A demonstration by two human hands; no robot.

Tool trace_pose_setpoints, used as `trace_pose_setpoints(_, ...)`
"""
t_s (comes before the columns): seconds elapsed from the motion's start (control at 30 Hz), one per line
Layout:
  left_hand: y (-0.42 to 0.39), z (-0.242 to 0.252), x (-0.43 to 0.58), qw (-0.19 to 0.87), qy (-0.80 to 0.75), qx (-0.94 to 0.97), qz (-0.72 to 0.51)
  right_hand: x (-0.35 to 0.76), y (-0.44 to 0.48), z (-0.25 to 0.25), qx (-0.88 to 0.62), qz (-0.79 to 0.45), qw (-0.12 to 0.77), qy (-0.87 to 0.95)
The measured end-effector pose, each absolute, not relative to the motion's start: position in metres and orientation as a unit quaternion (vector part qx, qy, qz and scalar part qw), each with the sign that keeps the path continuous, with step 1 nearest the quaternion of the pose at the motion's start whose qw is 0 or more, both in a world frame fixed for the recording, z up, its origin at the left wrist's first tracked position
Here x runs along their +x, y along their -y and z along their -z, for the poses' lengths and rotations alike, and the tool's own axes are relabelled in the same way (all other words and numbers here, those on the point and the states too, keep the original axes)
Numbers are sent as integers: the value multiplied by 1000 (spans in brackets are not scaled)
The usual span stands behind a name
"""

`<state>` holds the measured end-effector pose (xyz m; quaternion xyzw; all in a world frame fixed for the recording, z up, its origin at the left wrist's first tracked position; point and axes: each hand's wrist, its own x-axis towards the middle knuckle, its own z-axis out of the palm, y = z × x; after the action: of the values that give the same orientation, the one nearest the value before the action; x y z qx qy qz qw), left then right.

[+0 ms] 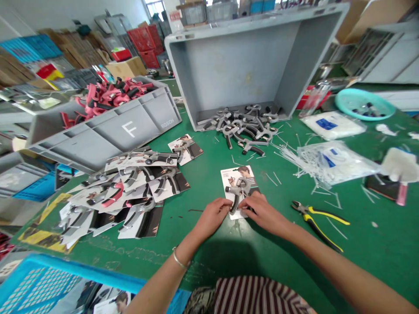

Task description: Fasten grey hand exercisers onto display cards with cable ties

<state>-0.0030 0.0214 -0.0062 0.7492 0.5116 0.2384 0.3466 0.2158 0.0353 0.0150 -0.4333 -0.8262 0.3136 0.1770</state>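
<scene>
A printed backing card lies on the green table with a grey hand gripper on it. My left hand pinches the card's lower left edge by the gripper's handle. My right hand pinches at the handle from the right side. Both hands have fingers pressed together on the card and gripper.
A pile of carded grippers lies left. A grey bin holds pink grippers. A tipped grey crate spills grey grippers. Yellow-handled cutters, white cable ties, plastic bags, a teal bowl and a blue basket surround them.
</scene>
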Motion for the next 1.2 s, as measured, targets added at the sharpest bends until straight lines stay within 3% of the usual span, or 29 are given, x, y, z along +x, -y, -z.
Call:
trace_pose_setpoints(0.1, -21, 10, -12, 396, -485, 727, -283, 215, -35, -8, -418, -318, 235, 818)
trace_pose_setpoints(0.3, -20, 8, 4, 344, -531, 691, -351, 209, -37, 0, -498, -333, 282, 749)
trace_pose_setpoints(0.63, -20, 16, 21, 421, -509, 650, -375, 218, -30, -10, -463, -119, 109, 872)
trace_pose_setpoints(1.2, -18, 14, 19, 421, -527, 634, -378, 215, -32, -15, -440, -102, 124, 884)
